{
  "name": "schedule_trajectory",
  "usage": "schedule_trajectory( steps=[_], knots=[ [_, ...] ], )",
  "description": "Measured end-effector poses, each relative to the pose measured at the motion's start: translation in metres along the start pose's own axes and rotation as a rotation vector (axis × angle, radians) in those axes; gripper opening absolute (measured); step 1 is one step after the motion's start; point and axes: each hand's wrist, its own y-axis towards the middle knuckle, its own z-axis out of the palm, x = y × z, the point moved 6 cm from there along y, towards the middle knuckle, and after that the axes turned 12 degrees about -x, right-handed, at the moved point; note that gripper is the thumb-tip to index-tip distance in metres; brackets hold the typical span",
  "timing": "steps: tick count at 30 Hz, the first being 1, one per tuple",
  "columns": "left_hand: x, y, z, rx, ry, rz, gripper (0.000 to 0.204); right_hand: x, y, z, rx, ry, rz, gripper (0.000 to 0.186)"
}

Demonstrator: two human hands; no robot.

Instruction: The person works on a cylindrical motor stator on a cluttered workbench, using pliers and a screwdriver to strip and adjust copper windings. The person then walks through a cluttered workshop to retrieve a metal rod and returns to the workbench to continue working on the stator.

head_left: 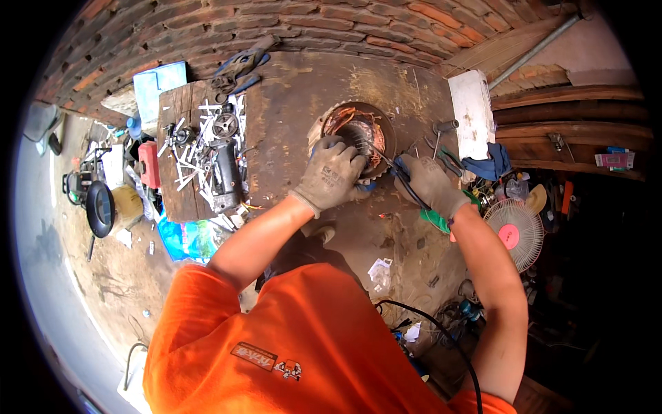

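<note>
A round motor stator (387, 131) with copper windings (352, 114) stands on the worn wooden tabletop. My left hand (333, 172), in a grey work glove, is closed over its near left rim, with the fingertips partly hidden. In my gloved right hand (431, 181), at the stator's right side, is a slim dark-handled tool (407, 185). Its thin end points up and left into the stator's opening. The exact kind of tool cannot be made out. A green thing (436, 221) shows just below my right hand.
Left on the table lie white strips (186, 165), a dark cylindrical power-tool body (225, 176) and a pulley-like wheel (225, 125). Gloves (238, 69) rest near the brick wall. At right are pliers (452, 162), a white board (472, 114), a blue cloth (488, 162) and a fan (514, 234). A black cable (441, 328) hangs near my right arm.
</note>
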Motion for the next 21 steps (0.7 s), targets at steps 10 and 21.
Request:
schedule_trajectory(
  steps=[10,21],
  knots=[
    [-0.004,0.011,-0.001,0.138,0.036,-0.120,0.038,-0.071,-0.047,0.025,-0.241,0.699,0.480,0.037],
    [-0.009,0.028,0.011,0.262,0.083,-0.097,0.025,-0.168,0.016,0.105,-0.510,0.005,0.455,0.047]
  ],
)
